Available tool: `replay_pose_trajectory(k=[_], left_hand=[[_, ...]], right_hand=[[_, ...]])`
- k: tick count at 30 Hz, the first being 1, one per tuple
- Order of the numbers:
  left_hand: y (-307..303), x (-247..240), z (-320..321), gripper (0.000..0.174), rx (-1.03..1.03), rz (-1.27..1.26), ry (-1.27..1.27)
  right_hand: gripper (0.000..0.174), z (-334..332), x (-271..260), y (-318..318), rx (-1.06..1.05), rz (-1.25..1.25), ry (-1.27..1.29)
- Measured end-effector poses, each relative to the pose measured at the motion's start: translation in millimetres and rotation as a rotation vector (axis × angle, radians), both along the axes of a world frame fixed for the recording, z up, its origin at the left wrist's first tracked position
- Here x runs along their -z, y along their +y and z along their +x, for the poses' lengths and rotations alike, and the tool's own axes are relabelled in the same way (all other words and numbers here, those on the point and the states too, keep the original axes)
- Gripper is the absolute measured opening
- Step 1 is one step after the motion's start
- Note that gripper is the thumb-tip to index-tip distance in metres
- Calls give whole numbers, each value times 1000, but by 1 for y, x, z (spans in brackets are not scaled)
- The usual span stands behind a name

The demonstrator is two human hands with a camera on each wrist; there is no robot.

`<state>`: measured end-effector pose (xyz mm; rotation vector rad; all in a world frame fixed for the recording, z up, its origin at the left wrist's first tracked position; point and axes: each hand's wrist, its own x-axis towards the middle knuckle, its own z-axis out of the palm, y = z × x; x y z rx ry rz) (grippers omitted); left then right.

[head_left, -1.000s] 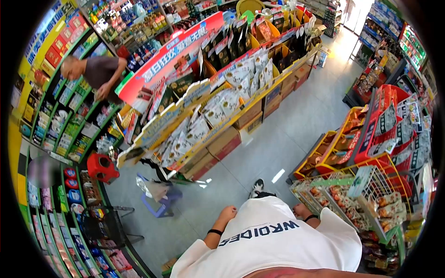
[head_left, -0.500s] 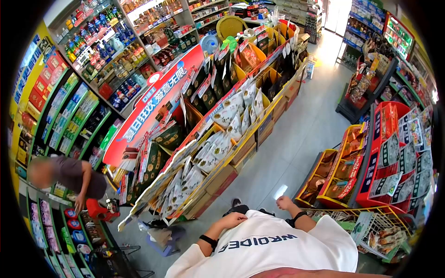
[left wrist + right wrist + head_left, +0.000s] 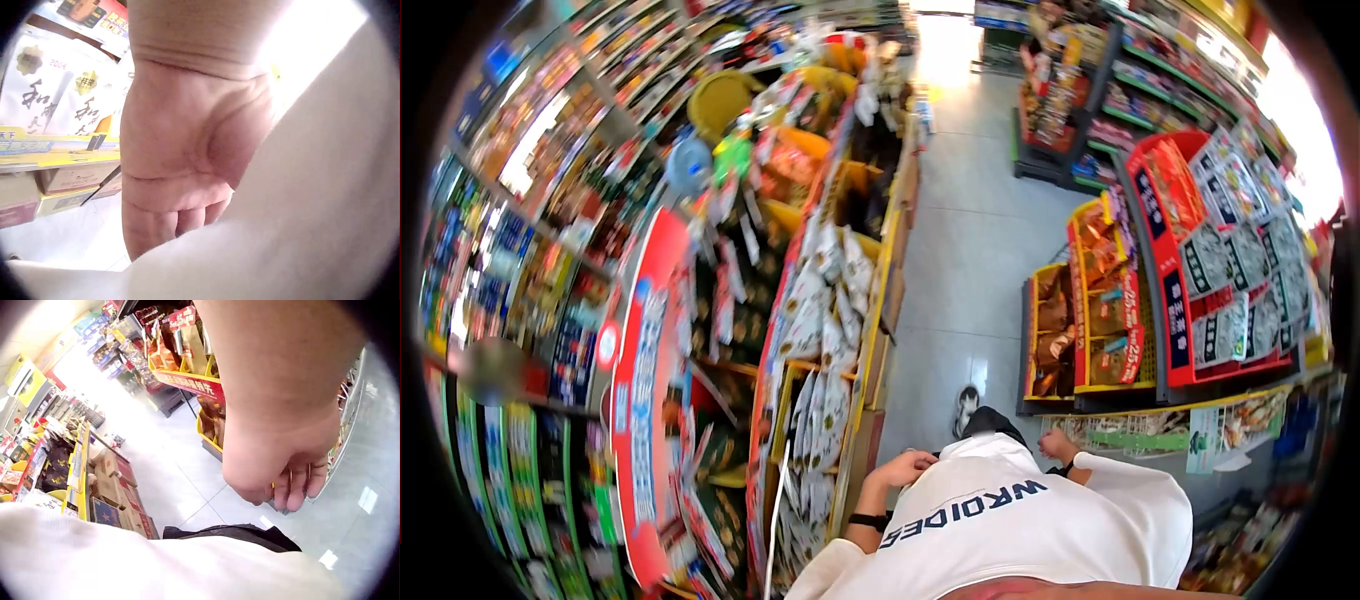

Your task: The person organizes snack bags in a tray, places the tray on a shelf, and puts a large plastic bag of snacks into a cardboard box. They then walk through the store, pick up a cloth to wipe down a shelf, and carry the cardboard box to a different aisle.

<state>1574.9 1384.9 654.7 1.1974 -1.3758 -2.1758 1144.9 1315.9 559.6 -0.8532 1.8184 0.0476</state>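
My left hand (image 3: pixel 905 467) hangs beside the front of the white T-shirt (image 3: pixel 980 510), holding nothing. In the left wrist view the palm of that left hand (image 3: pixel 187 137) faces the camera, fingers partly hidden by the shirt cloth. On the other side of the shirt, my right hand (image 3: pixel 1057 446) hangs with loosely bent fingers. The right wrist view shows this right hand (image 3: pixel 281 465) empty too, above the floor. Nearest to the left hand stands a long display of white snack packets (image 3: pixel 825 340); nearest to the right is a wire rack (image 3: pixel 1140 435) of packaged food.
A grey tiled aisle (image 3: pixel 955 270) runs ahead between the displays. To the right stand a yellow bin rack (image 3: pixel 1100 300) and a red rack of silver packets (image 3: pixel 1230 270). A dark shelf (image 3: pixel 1050 110) stands farther along. A red sign board (image 3: pixel 645 400) edges the left display.
The view has turned left to right, so the aisle now runs nearly straight ahead and the long display lies close on my left. My right hand has swung back toward my body.
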Motion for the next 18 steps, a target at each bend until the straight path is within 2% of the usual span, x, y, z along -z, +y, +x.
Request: replay_pose_trajectory(k=[2, 4, 6, 7, 9, 11, 12, 13, 14, 16, 18], left_hand=[[-30, 3, 6, 33, -63, 102, 39], [-67, 7, 6, 30, -14, 91, 0], [-114, -6, 3, 27, -80, 139, -39], [-141, -14, -3, 25, -65, 140, -62], [-184, -17, -14, 25, 31, 126, -76], [-238, -7, -28, 26, 165, 119, -113], [-263, -8, -38, 26, 231, 127, -127], [-286, -13, -51, 26, 273, 160, -151], [-306, -19, -66, 26, 311, 196, -178], [-345, -28, -95, 25, 550, 163, -196], [-381, -28, -127, 24, 739, 122, -205]], right_hand=[[15, -2, 1, -2, -58, 69, -55], [15, -2, 11, -11, 1, 90, -63], [16, -4, 30, -32, 28, 118, -77], [17, -11, 59, -49, -285, 7, -83], [20, -17, 81, -59, -590, -163, -24], [23, 0, 50, -108, -297, -63, -3], [23, -2, 74, -120, -771, -325, 137], [26, -2, 93, -123, -699, -823, 253], [25, 1, 48, -135, -77, -394, -70], [24, -2, 28, -134, 216, -412, -158], [22, -15, 4, -120, 362, -352, -149]])
